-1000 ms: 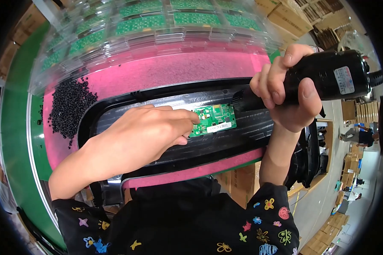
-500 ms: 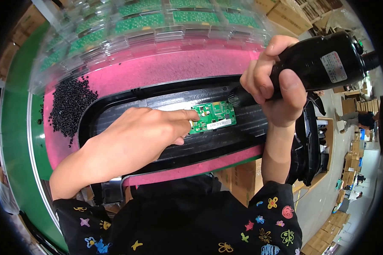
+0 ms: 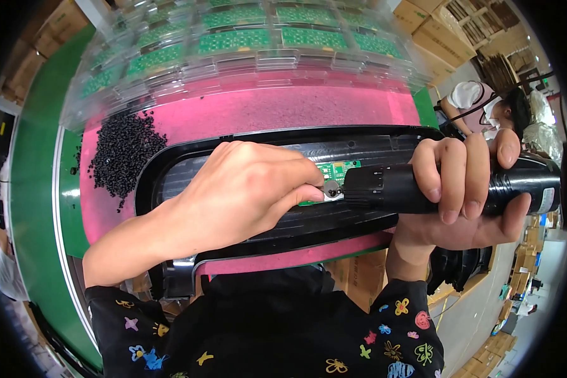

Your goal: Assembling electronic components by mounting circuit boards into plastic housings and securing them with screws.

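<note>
My right hand (image 3: 463,179) grips a black electric screwdriver (image 3: 397,188), held nearly level with its nose pointing left. The fingertips of my left hand (image 3: 246,186) are pinched at that nose, on what looks like a small black screw (image 3: 335,192); finer detail is too small to tell. Just behind and below them is a green circuit board (image 3: 345,167), partly hidden by the hand and the tool. It lies inside a long black plastic housing (image 3: 170,165) with rounded ends and a raised rim.
A heap of small black screws (image 3: 125,148) lies on the pink mat (image 3: 246,104) at the left. Stacked clear plastic trays (image 3: 246,63) with green boards stand along the back. More black housings (image 3: 460,268) are at the right, and another person (image 3: 479,104) is at the far right.
The screwdriver has come down and left, from raised and tilted to nearly level. My left hand has moved from touching the board to a pinch at the tool's nose.
</note>
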Tool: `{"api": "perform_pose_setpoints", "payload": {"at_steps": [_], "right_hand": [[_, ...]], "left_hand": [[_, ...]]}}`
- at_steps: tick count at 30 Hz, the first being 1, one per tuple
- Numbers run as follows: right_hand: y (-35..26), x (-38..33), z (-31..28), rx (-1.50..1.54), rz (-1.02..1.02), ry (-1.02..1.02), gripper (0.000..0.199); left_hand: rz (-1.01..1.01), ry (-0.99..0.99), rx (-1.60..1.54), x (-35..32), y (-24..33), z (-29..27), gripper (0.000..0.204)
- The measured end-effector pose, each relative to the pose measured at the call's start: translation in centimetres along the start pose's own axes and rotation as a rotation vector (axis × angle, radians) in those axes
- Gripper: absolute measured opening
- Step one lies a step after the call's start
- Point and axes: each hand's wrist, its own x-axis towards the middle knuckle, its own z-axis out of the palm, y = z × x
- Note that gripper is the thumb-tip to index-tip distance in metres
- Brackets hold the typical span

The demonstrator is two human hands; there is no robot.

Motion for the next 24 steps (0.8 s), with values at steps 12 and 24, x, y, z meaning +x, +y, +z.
{"api": "perform_pose_setpoints", "payload": {"at_steps": [12,24], "right_hand": [[1.5,-0.1,0.0,-0.127,0.009,-0.078,0.038],[4.1,-0.2,0.6,-0.375,0.099,0.148,0.041]], "left_hand": [[0.032,0.091,-0.027,0.3,-0.1,-0.4,0.018],[-0.094,0.307,0.257,0.4,-0.3,-0.5,0.007]]}}
